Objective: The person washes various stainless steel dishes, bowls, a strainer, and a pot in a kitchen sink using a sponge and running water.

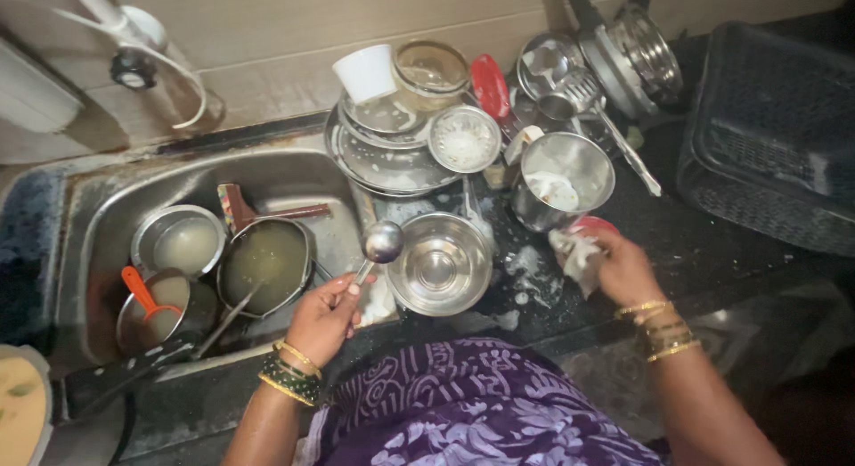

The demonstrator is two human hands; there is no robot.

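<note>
Beside the sink, left hand [322,319] holds ladle [381,244] bowl-end up-right.

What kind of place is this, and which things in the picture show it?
Most likely a home kitchen, at the washing-up spot. A steel sink holds pans full of murky water, steel plates and bowls are stacked on the dark counter, and the left hand holds a ladle while the right hand grips a soapy scrubber.

The person is wearing a purple dress [463,412] with white patterns, green and gold bangles [291,374] on the left wrist, gold bangles [663,331] on the right.
</note>
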